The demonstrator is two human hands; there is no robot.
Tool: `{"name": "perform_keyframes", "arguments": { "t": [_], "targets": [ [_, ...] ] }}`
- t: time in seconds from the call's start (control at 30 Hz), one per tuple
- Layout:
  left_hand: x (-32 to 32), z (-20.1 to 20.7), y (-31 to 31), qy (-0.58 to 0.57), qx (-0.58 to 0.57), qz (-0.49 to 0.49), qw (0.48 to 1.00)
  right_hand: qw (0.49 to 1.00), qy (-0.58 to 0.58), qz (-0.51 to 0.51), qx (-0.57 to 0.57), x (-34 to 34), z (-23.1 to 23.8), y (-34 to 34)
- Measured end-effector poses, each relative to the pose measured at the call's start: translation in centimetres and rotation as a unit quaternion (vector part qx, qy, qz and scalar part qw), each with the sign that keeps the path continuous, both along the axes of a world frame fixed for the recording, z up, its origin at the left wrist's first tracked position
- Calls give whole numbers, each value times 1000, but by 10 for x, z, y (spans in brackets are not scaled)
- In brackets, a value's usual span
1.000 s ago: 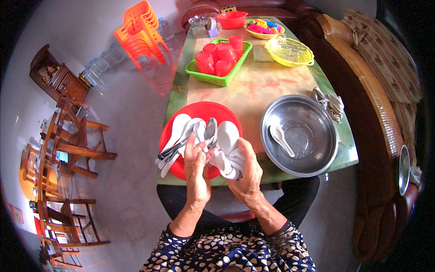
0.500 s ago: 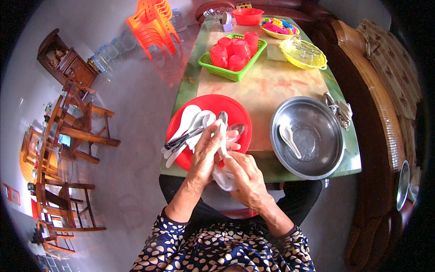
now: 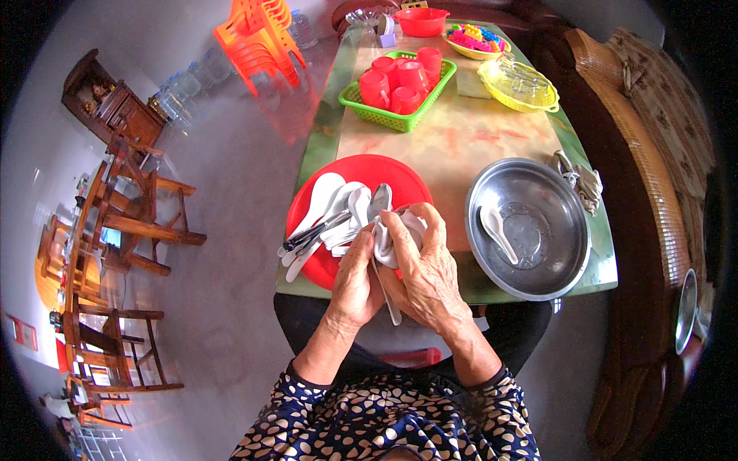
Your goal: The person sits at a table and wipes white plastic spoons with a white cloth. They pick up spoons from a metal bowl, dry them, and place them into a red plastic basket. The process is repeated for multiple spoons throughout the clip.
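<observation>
Both my hands meet over the near edge of a red plate (image 3: 315, 269). My left hand (image 3: 355, 283) is closed around a spoon, whose thin pale handle (image 3: 390, 301) points down between my palms; its bowl is hidden. A white cloth (image 3: 383, 244) is bunched in my right hand (image 3: 424, 265), its fingers bent over the spoon's upper part. White soup spoons (image 3: 321, 201) and several dark-handled utensils (image 3: 306, 237) lie on the plate. A metal spoon's bowl (image 3: 380, 201) shows just beyond my fingers.
At the right, a steel basin (image 3: 565, 269) holds one white soup spoon (image 3: 498, 234), with a crumpled cloth (image 3: 588, 188) beside it. Farther back stand a green basket (image 3: 377, 117) of red cups, a yellow basket (image 3: 550, 98) and a red bowl (image 3: 421, 23). Wooden chairs (image 3: 150, 227) stand left.
My right hand has moved up, bringing the cloth over the spoon. The spoon's handle now points down below my hands. The view has shifted slightly.
</observation>
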State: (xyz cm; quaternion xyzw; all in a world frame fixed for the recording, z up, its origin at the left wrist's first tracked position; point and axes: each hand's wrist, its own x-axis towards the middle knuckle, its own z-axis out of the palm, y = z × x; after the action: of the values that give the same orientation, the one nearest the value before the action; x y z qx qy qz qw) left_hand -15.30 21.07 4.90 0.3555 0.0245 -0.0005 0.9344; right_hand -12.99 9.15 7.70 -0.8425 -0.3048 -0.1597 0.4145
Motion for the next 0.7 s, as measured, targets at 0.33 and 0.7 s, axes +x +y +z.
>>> {"name": "perform_keyframes", "arguments": {
  "t": [0.33,0.7],
  "targets": [
    [-5,9,-7,-42,17,8,999,988,-13,-63,139,1,-12,4],
    [-4,1,0,-34,60,22,997,988,63,124,70,0,-7,-13]
  ]
}}
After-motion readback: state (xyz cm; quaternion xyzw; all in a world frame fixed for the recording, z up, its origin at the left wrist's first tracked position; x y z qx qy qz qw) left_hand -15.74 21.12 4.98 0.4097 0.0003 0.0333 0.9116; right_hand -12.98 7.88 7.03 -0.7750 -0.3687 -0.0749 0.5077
